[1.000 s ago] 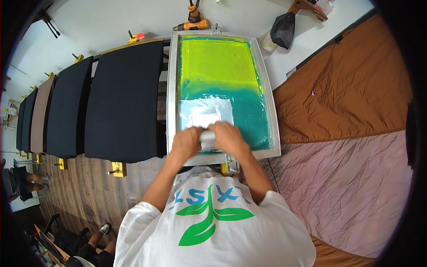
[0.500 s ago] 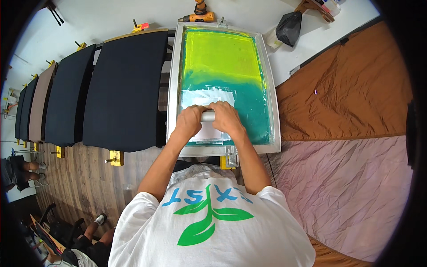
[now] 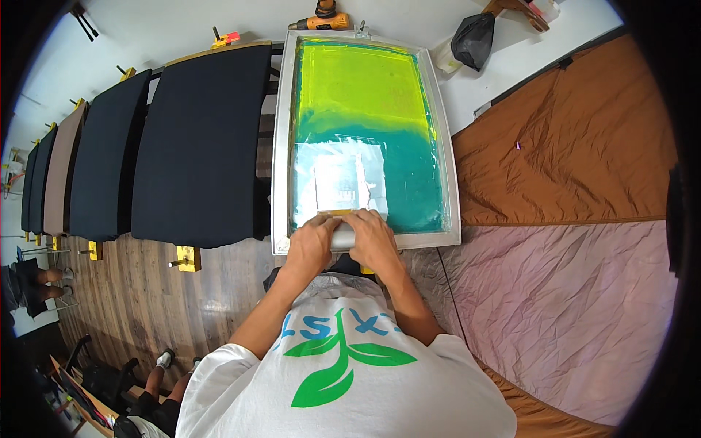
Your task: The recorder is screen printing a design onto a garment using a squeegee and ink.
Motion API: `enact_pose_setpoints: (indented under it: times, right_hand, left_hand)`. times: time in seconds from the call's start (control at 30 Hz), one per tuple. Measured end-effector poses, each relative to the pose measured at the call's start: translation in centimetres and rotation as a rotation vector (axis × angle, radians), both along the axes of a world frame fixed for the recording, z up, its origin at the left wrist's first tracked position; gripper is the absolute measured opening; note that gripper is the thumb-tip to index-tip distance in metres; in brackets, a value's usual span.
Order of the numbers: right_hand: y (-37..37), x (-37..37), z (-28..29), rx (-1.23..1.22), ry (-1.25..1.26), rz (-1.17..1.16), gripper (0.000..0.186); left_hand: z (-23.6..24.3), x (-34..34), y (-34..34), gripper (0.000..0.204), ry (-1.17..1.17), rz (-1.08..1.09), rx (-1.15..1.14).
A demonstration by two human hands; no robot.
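Both my hands grip a squeegee (image 3: 343,237) with a pale handle and a thin yellowish edge along its far side. It lies crosswise at the near end of a metal-framed printing screen (image 3: 283,146). My left hand (image 3: 311,244) wraps the left part of the handle, and my right hand (image 3: 372,237) wraps the right part, thumbs close together. Beyond the squeegee, a glossy white patch of ink (image 3: 339,171) covers the lower left of the mesh. The rest of the mesh (image 3: 365,80) is yellow-green at the far end and teal nearer me.
Left of the screen stands a row of boards covered in dark cloth (image 3: 201,146), one of them brownish. An orange heat gun (image 3: 319,23) lies past the far edge. Brown sheeting (image 3: 548,153) and pink sheeting (image 3: 562,306) spread at right. A person (image 3: 157,394) sits at lower left.
My hands have drawn the squeegee toward me, from the white patch to the near end of the screen. More of the white ink patch shows now.
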State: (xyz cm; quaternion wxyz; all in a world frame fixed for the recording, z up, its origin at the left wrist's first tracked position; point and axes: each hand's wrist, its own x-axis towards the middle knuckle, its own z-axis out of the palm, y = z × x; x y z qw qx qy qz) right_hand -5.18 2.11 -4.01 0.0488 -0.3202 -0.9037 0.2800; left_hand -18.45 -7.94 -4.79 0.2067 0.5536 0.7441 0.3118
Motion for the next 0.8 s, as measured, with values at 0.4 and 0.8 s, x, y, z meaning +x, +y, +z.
enact_pose_setpoints:
  times: [0.4, 0.8]
  right_hand:
    - [5.4, -3.5, 2.7, 0.048, -0.163, 0.095, 0.029]
    - [1.0, -0.4, -0.4, 0.1, 0.08, 0.039, 0.036]
  left_hand:
    - [1.6, -3.9, 4.7, 0.029, 0.181, -0.078, -0.155]
    - [-1.7, -1.1, 1.0, 0.06, 0.165, -0.082, 0.06]
